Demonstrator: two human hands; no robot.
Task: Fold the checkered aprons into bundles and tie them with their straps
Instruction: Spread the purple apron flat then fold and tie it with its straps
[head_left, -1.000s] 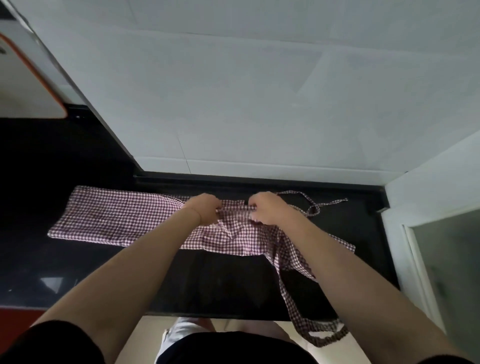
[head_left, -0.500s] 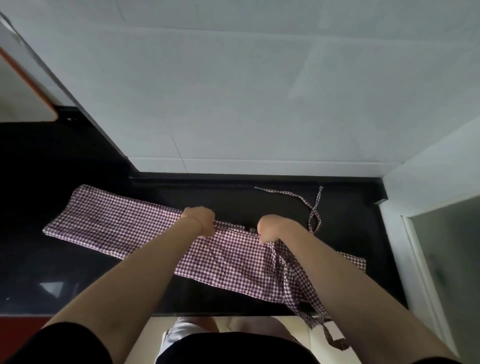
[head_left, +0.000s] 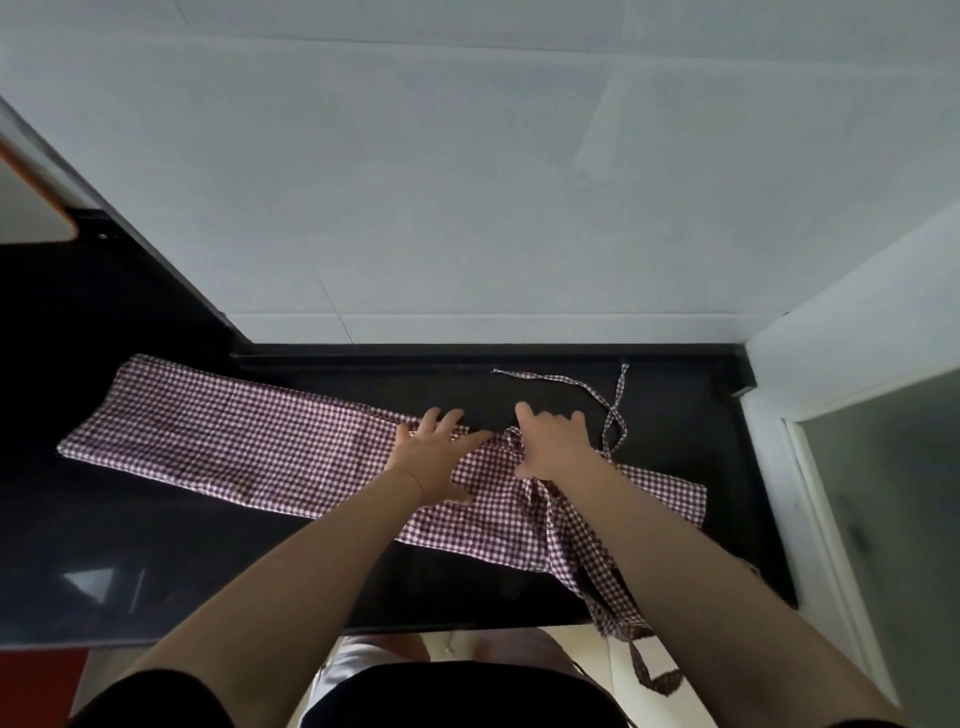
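A red-and-white checkered apron (head_left: 244, 441) lies folded into a long band across the black countertop (head_left: 156, 566). My left hand (head_left: 434, 449) presses flat on its middle with fingers spread. Just to the right, my right hand (head_left: 550, 441) rests on the cloth, fingers straight. A thin strap (head_left: 608, 405) curls on the counter behind my right hand. Another strap (head_left: 649, 670) hangs over the counter's front edge under my right forearm.
A white tiled wall (head_left: 467, 208) rises right behind the counter. A white cabinet side (head_left: 857, 353) closes off the right end. At the far left an orange-edged white board (head_left: 31, 208) leans by the wall.
Both hands let go of the pinched top edge and now lie flat on the apron. The folded band has been laid down flatter, nearer the front of the counter.
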